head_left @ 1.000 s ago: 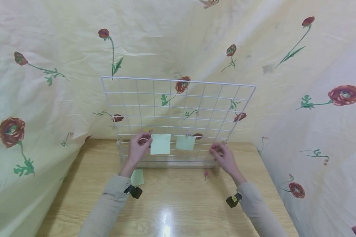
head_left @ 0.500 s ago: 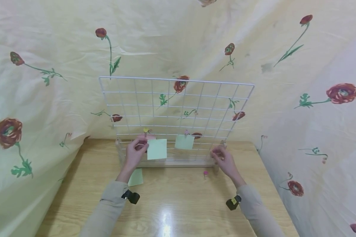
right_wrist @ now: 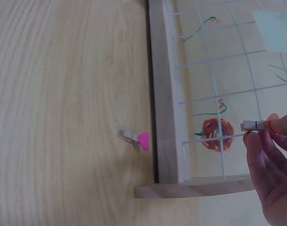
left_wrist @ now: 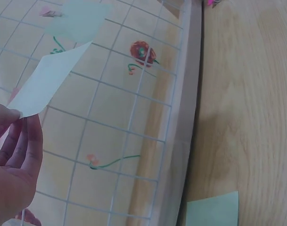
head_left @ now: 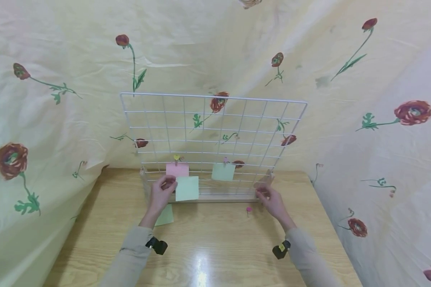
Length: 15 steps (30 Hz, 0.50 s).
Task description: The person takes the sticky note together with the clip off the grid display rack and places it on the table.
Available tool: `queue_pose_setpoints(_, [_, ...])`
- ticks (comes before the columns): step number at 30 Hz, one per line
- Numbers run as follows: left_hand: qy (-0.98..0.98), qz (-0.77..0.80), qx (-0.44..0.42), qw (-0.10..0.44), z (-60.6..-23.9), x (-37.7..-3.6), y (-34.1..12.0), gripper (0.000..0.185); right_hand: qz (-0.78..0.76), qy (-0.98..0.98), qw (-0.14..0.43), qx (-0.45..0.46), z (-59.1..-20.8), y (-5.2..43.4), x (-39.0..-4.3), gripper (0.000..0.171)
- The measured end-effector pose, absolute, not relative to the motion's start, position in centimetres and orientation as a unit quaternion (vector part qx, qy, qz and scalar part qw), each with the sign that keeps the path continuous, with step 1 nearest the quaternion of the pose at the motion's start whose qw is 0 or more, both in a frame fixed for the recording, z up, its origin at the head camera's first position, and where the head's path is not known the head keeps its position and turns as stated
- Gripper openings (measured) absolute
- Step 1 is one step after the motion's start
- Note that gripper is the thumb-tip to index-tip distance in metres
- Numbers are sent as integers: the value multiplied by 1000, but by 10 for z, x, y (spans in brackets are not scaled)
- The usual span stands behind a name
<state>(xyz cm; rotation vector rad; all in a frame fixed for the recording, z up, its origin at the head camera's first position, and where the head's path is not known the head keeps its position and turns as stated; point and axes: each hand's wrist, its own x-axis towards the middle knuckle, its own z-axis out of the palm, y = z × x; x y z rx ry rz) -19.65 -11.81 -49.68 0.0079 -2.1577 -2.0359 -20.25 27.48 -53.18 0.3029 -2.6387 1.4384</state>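
Note:
My left hand (head_left: pixel 161 192) pinches a pale green paper note (head_left: pixel 187 188) by its left edge, in front of the white wire grid (head_left: pixel 215 96). My right hand (head_left: pixel 271 200), near the grid's lower right corner, holds a small wooden clothespin (right_wrist: pixel 250 125) between thumb and fingers; its far end is hidden by them. On the grid hang a pink note (head_left: pixel 177 170) under a yellow clothespin (head_left: pixel 176 157) and another green note (head_left: pixel 223 172) under a purple clothespin (head_left: pixel 226 160). The held note stands just below the pink one, apart from the grid in the left wrist view.
A clothespin with a pink heart (right_wrist: pixel 143 141) lies on the wooden table (head_left: pixel 208 239) before the grid's wooden base (right_wrist: pixel 163 94). One more green note (left_wrist: pixel 213 212) lies on the table at the left, partly behind the left wrist in the head view. Flowered cloth (head_left: pixel 75 119) hangs behind.
My left hand has lowered the green note and drawn it slightly left, uncovering the pink note and yellow clothespin. My right hand has dropped a little, still holding its clothespin.

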Motion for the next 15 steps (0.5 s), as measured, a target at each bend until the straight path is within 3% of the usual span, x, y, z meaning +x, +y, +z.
queue_pose_setpoints(6, [-718, -686, -20, 117, -509, -192, -120, 16, 473, -878, 23, 63, -536, 271, -197, 21])
queue_pose_setpoints(15, [-720, -690, 10, 78, -515, -187, -121, 18, 480, -875, 22, 67, -547, 273, -194, 18])
